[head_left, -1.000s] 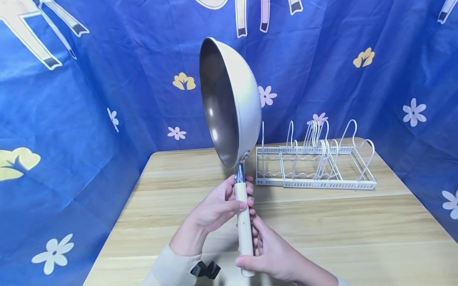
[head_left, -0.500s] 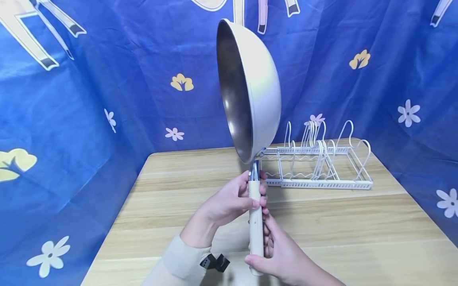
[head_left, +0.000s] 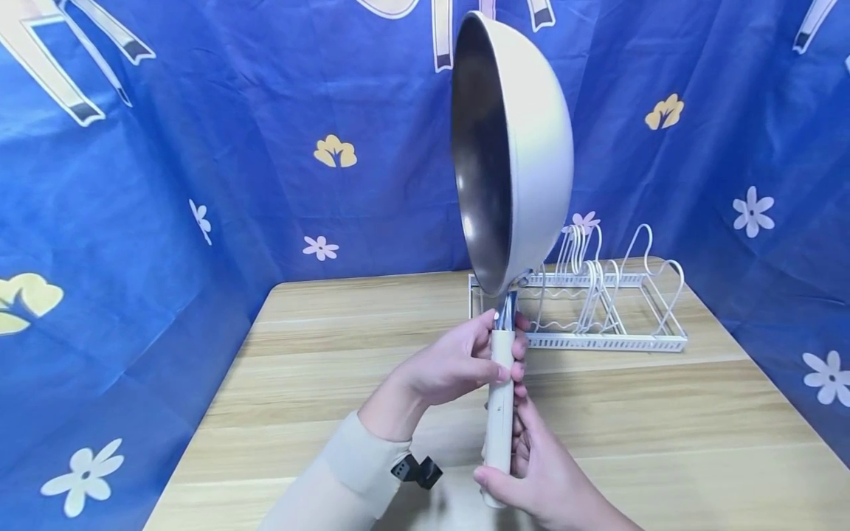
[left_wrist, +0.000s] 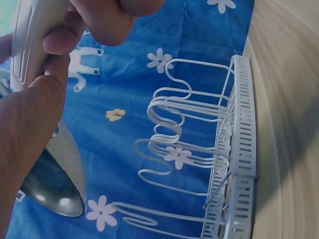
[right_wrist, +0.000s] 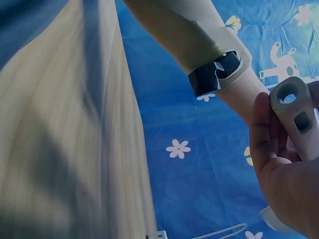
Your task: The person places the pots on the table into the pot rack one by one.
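Partly hidden behind the raised pan (head_left: pixel 541 147), the white rack (head_left: pixel 611 342) on the table (head_left: pixel 332 354) shows its right end best. The left hand (head_left: pixel 458 365) has its fingers curled round the upper part of the handle (head_left: pixel 499 428), while the right hand (head_left: pixel 544 464) grips lower down; several fingers disappear behind the handle. The pan is held nearly upright above the table, its dark inside facing left. In the left wrist view, the pan is cut off at the left. Compared with a second ago, pan and hands have shifted right, and the pan now covers more of the rack.
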{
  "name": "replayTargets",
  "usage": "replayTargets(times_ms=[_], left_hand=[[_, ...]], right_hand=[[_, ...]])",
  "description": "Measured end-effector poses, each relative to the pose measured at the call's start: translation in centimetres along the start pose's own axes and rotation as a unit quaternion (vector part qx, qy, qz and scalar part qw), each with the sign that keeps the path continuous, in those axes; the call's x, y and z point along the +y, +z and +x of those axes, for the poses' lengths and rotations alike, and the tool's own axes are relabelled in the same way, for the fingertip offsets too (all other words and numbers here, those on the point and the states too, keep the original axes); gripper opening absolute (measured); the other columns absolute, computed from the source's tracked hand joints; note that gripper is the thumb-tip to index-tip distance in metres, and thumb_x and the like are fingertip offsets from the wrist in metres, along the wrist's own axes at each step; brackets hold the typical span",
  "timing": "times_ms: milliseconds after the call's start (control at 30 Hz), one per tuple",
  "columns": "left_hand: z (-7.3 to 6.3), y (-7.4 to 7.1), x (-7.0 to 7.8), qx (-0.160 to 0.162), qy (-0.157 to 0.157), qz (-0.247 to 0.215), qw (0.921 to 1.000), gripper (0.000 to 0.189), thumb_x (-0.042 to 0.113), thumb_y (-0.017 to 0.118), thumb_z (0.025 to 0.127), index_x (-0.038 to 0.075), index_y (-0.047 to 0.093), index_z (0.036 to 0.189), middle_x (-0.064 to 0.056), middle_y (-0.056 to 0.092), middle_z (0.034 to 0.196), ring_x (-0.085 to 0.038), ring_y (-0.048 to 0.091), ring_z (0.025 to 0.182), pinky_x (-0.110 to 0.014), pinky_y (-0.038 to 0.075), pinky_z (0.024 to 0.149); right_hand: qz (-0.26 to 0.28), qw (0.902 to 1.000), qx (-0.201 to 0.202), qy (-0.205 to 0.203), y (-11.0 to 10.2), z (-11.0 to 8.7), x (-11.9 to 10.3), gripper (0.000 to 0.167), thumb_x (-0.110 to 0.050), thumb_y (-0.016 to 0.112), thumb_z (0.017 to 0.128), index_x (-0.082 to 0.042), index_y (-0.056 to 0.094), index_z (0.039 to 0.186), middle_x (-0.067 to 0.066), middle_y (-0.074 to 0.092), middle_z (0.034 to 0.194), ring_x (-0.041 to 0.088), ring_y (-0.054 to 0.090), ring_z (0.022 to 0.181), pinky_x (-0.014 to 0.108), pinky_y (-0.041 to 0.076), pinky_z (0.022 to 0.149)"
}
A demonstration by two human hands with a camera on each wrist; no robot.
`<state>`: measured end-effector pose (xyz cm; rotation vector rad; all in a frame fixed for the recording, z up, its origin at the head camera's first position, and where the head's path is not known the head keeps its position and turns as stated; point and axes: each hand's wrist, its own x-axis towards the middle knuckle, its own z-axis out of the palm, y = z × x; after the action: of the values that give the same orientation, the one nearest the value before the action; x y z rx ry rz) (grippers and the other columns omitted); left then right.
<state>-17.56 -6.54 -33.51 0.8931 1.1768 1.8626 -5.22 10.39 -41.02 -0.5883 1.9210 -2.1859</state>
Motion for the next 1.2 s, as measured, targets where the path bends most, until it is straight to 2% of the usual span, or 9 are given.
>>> replayTargets(times_ms=[133,267,333,533,667,900,1000,1067,1200], left_hand=[[0.7,0.0,-0.3,-0.007,-0.009,-0.009,0.9999,0.06,-0.014,0.052,0.087,0.001,0.034,0.142,0.003,0.058,0.107,-0.007,0.067,0.093,-0.029,0.066,0.093],[1.4,-0.2,-0.8,-0.013,-0.021,-0.016,0.9996,0.06,-0.014,0.052,0.087,0.001,0.033,0.142,0.002,0.058,0.106,-0.009,0.068,0.093,-0.028,0.067,0.092],[1.6,-0.4,-1.1,-0.015,-0.027,-0.018,0.9994,0.06,-0.013,0.052,0.087,0.003,0.034,0.141,0.002,0.058,0.105,-0.01,0.07,0.092,-0.029,0.067,0.092],[2.0,-0.9,-1.9,-0.023,-0.038,-0.04,0.9982,0.057,-0.014,0.05,0.086,0.008,0.037,0.137,0.003,0.059,0.104,-0.012,0.07,0.09,-0.03,0.067,0.092],[2.2,-1.2,-2.4,-0.023,-0.037,-0.051,0.9977,0.056,-0.015,0.049,0.087,0.009,0.037,0.136,0.004,0.058,0.104,-0.011,0.068,0.091,-0.029,0.067,0.091],[2.2,-1.9,-3.5,-0.015,-0.04,-0.064,0.997,0.054,-0.014,0.047,0.087,0.01,0.038,0.135,0.006,0.056,0.104,-0.008,0.063,0.093,-0.026,0.064,0.091],[2.1,-2.3,-3.9,-0.012,-0.043,-0.072,0.9964,0.052,-0.013,0.047,0.088,0.011,0.04,0.134,0.006,0.056,0.104,-0.008,0.062,0.093,-0.026,0.064,0.09],[2.0,-2.5,-4.1,-0.01,-0.045,-0.079,0.9958,0.052,-0.013,0.047,0.087,0.012,0.041,0.133,0.006,0.056,0.104,-0.008,0.062,0.092,-0.026,0.064,0.09],[1.8,-2.9,-4.6,-0.006,-0.048,-0.091,0.9947,0.054,-0.013,0.046,0.087,0.011,0.041,0.135,0.006,0.057,0.104,-0.008,0.063,0.092,-0.026,0.065,0.09]], right_hand=[[0.011,0.9997,0.006,-0.021,-0.3,-0.2,0.4,0.097,0.004,0.076,0.091,0.01,0.012,0.163,0.036,0.043,0.149,0.011,0.065,0.114,0.025,0.064,0.097],[0.016,0.9994,0.01,-0.029,-0.5,-0.3,0.8,0.102,0.007,0.075,0.09,0.009,0.005,0.165,0.018,0.055,0.131,0.012,0.066,0.107,0.025,0.065,0.092],[0.019,0.9995,0.016,-0.017,-0.6,-0.4,0.7,0.105,0.006,0.076,0.09,0.007,0.002,0.166,0.012,0.058,0.123,0.011,0.066,0.104,0.024,0.065,0.09],[0.027,0.9992,0.028,-0.002,-0.4,-0.6,0.6,0.106,0.004,0.076,0.09,0.004,0.003,0.168,0.011,0.059,0.115,0.01,0.066,0.099,0.025,0.066,0.088],[0.025,0.9991,0.035,0.004,-0.4,-0.6,0.8,0.11,0.003,0.076,0.091,0.003,-0.001,0.169,0.014,0.058,0.117,0.01,0.066,0.1,0.025,0.066,0.088],[0.012,0.9994,0.031,-0.002,-0.5,-0.5,1.5,0.107,0.003,0.075,0.092,0.006,0.0,0.168,0.017,0.058,0.123,0.01,0.067,0.1,0.026,0.066,0.087],[0.012,0.9994,0.031,0.012,-0.6,-0.4,1.8,0.111,0.0,0.076,0.093,0.003,-0.004,0.169,0.031,0.054,0.134,0.01,0.066,0.105,0.026,0.065,0.089],[0.014,0.9991,0.031,0.025,-0.6,-0.4,2.0,0.114,-0.002,0.076,0.093,0.001,-0.008,0.17,0.04,0.045,0.148,0.01,0.066,0.112,0.025,0.065,0.093],[0.015,0.9981,0.033,0.049,-0.5,-0.3,2.2,0.117,-0.004,0.078,0.093,-0.002,-0.009,0.171,0.042,0.031,0.164,0.009,0.064,0.12,0.025,0.064,0.099]])
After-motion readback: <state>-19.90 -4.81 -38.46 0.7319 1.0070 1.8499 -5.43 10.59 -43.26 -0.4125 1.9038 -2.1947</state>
